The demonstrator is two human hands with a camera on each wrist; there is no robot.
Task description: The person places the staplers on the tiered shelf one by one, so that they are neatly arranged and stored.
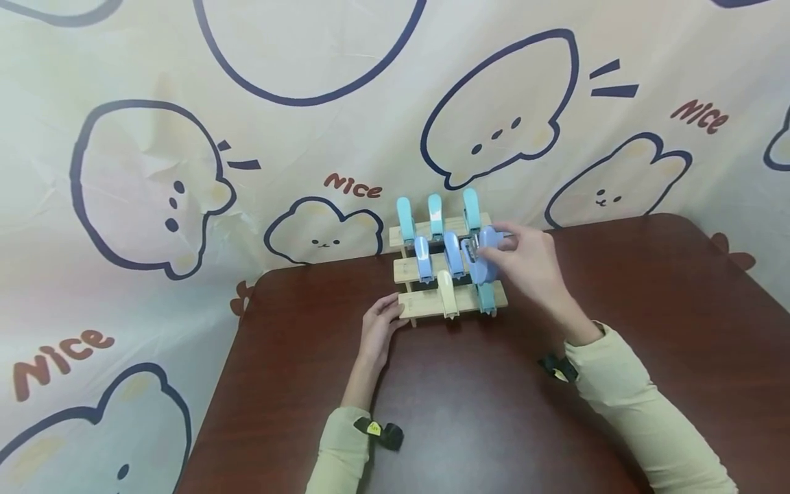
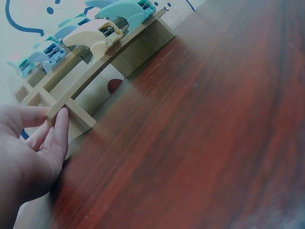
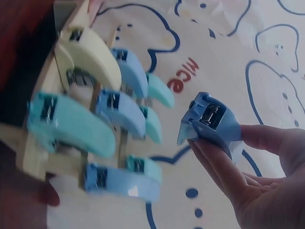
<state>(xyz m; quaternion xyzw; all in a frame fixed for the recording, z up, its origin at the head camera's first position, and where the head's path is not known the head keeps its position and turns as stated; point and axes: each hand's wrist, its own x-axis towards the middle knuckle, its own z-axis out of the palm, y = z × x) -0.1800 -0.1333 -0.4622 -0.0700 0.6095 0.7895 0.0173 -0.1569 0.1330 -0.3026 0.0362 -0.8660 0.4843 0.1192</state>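
Observation:
A small wooden three-step rack (image 1: pixel 420 302) bears several staplers. My left hand (image 1: pixel 378 331) pinches the left end of its lowest step, thumb and fingers on the board's edge in the left wrist view. My right hand (image 1: pixel 532 264) holds a blue stapler (image 3: pixel 217 121) above the rack's right side, apart from the others in the right wrist view. On the lowest step stand a cream stapler (image 1: pixel 447 295) and a teal stapler (image 1: pixel 486 298). Blue staplers (image 1: pixel 423 259) line the middle step. Three light teal staplers (image 1: pixel 435 216) stand on the top step.
The rack stands near the back edge of a dark red-brown wooden table (image 1: pixel 457 405). Behind it hangs a pale cloth (image 1: pixel 345 144) printed with cartoon outlines. Black bands are worn at both wrists, over pale green sleeves (image 1: pixel 642 405).

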